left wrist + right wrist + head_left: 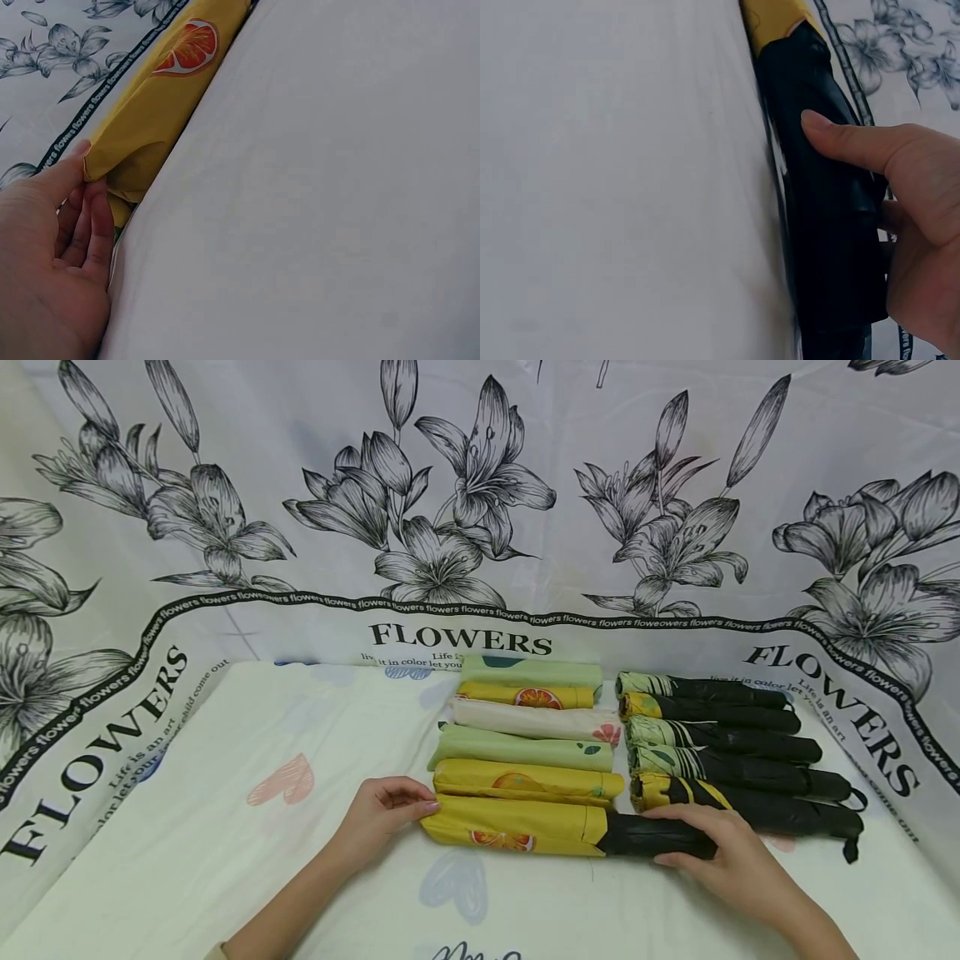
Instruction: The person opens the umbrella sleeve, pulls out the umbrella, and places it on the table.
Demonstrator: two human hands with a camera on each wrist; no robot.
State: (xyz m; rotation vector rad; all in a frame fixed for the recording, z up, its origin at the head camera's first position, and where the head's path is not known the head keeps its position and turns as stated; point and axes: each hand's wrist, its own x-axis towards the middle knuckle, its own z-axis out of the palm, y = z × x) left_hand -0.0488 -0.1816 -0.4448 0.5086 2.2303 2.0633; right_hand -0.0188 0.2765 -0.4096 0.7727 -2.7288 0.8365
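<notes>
A folded black umbrella (645, 836) lies nearest me on the bed cover, partly inside a yellow sleeve (551, 823) printed with orange slices. At the sleeve's closed left end, my left hand (384, 817) pinches the fabric between thumb and fingers; the left wrist view shows this yellow corner (124, 154) held up close. My right hand (738, 858) grips the bare black part, its thumb along the near side. In the right wrist view the thumb lies across the black cloth (817, 180), and the other fingers are mostly hidden behind it.
Behind lies a stack of rolled sleeves: yellow (487, 777), light green (517, 750), white (525, 718) and more. Right of them, several folded umbrellas (757, 743) with black and patterned cloth lie side by side. A flower-printed curtain (480, 568) hangs at the back.
</notes>
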